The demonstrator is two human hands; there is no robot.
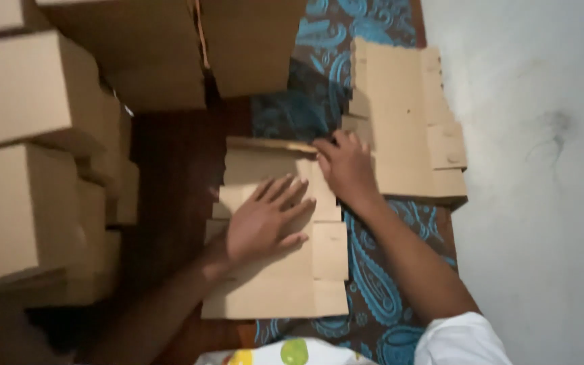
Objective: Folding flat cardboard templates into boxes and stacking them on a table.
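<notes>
Left hand (263, 223) spread flat on one cardboard blank (275, 270); right hand (347, 165) pinches its flap (265, 144); one stack (407, 122) beside

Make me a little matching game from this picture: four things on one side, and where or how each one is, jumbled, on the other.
Things:
1. left hand
2. right hand
3. stack of flat blanks
4. folded boxes

Places or states:
A. piled up at the left edge
B. pressed flat, fingers spread, on the cardboard sheet
C. lying on the patterned cloth next to the pale wall
D. gripping the sheet's raised far edge

Pairs: 1-B, 2-D, 3-C, 4-A
</notes>
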